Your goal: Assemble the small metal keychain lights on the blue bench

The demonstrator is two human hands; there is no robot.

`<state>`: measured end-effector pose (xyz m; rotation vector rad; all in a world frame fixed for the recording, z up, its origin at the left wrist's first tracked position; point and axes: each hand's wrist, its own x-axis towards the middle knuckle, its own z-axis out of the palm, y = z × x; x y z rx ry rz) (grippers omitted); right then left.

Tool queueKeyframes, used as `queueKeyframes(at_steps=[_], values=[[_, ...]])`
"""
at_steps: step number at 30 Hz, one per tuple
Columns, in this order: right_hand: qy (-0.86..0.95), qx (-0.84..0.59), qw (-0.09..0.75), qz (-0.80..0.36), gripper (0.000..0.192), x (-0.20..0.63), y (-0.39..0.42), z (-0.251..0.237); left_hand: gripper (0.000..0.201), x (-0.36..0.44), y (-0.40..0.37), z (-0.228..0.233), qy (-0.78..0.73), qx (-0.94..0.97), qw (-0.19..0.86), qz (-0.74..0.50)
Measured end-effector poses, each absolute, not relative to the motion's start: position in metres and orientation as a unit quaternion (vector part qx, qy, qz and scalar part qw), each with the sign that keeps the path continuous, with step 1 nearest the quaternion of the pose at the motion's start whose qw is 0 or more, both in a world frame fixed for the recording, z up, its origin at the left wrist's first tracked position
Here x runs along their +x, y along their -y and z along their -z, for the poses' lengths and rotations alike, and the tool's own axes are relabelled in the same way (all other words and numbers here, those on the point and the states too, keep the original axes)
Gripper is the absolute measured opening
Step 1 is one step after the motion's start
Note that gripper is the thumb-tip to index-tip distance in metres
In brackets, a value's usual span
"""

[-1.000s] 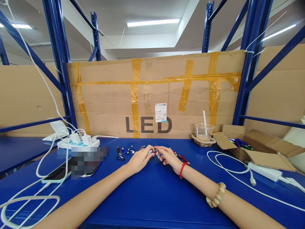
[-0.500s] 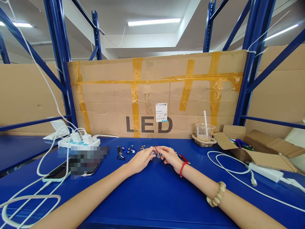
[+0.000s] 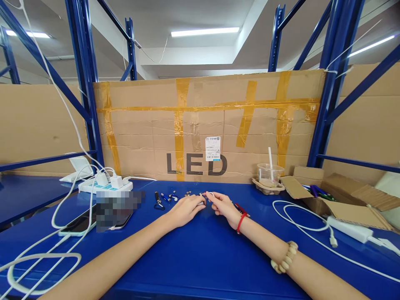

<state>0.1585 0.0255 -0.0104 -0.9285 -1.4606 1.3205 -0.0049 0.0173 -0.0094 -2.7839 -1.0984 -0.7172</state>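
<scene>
My left hand (image 3: 186,208) and my right hand (image 3: 222,204) rest close together on the blue table (image 3: 200,254), fingertips meeting over a small silver and red part with a metal ring (image 3: 207,194). Both hands pinch this small part between them. Just left of my left hand lie several small keychain pieces (image 3: 165,196) in black and blue and several small round button cells (image 3: 187,193). A red pen-like piece (image 3: 241,208) lies beside my right wrist, which wears a red cord; a bead bracelet sits further up that arm.
A taped cardboard wall marked LED (image 3: 200,125) closes the back. A white power strip (image 3: 104,186) with cables and a phone (image 3: 81,223) lie left. A plastic cup with a straw (image 3: 270,175), an open cardboard box (image 3: 331,198) and a white charger cable (image 3: 312,225) lie right.
The hands have stayed together at the same spot; the fingers have shifted on the small part and the ring now shows above the right fingertips. The view has tilted slightly.
</scene>
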Motion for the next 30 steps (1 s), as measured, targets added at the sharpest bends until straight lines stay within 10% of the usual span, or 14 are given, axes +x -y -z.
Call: queueKeyframes(at_steps=[30], values=[[0.629,-0.376,0.455,-0.507,0.035,0.155,-0.020,0.006,0.021,-0.003,-0.013,0.009,0.410,-0.880,0.038,0.237]])
